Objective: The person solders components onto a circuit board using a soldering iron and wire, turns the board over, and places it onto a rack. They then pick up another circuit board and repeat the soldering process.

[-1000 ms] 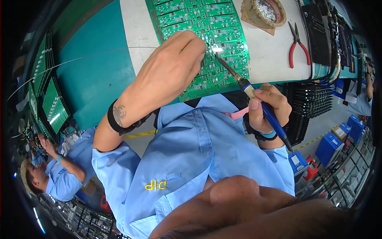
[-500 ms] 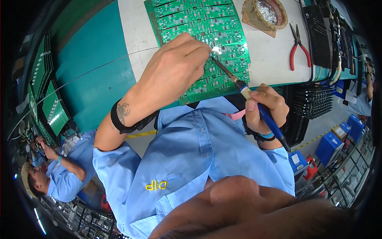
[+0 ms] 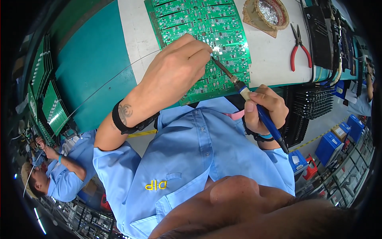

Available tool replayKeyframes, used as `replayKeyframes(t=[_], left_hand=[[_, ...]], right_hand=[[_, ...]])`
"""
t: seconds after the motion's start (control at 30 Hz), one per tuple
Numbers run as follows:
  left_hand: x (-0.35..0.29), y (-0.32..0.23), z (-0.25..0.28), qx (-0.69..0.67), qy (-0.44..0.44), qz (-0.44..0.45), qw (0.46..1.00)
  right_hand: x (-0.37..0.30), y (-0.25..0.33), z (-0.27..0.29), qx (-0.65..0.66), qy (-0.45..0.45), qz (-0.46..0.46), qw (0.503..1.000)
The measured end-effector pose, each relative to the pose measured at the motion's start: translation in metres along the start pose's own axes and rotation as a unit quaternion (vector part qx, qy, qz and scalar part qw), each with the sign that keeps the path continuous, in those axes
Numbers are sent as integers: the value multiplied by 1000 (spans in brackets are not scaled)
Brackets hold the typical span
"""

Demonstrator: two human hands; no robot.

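Observation:
A panel of green circuit boards (image 3: 223, 30) lies on the bench in front of me. My left hand (image 3: 173, 67) rests over its middle, thumb and forefinger pinched on a thin solder wire (image 3: 131, 64) that trails off to the left. In my right hand (image 3: 267, 109), near the panel's front right corner, is a soldering iron (image 3: 241, 86) with a blue handle, held like a pen. Its tip meets the board right beside my left fingertips. The wire's end at the tip is too small to make out.
Right of the panel stands a round pot (image 3: 278, 16) of silvery scraps, with red-handled pliers (image 3: 299, 47) nearby. Black tools and cables (image 3: 320, 36) line the bench's right side. Green boards (image 3: 53, 105) stand upright at far left, near a co-worker (image 3: 65, 175).
The loose stretch of solder wire has swung lower on the left. Both hands and the iron stay almost in place.

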State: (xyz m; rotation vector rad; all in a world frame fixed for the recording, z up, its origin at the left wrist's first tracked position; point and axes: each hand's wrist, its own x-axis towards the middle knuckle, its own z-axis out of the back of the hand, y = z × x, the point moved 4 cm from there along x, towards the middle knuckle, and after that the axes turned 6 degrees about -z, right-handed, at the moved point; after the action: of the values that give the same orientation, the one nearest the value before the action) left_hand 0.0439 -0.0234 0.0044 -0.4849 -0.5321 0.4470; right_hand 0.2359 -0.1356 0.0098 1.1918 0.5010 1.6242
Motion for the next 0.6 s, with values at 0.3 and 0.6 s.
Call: replayKeyframes(t=[0.3, 0.6], left_hand=[[0, -2, -3, 13, 0, -9, 1000], [0, -1, -5, 18, -3, -10, 1000]], right_hand=[[-1, 0, 1, 4, 4, -1, 1000], [-2, 1, 1, -2, -2, 5, 1000]])
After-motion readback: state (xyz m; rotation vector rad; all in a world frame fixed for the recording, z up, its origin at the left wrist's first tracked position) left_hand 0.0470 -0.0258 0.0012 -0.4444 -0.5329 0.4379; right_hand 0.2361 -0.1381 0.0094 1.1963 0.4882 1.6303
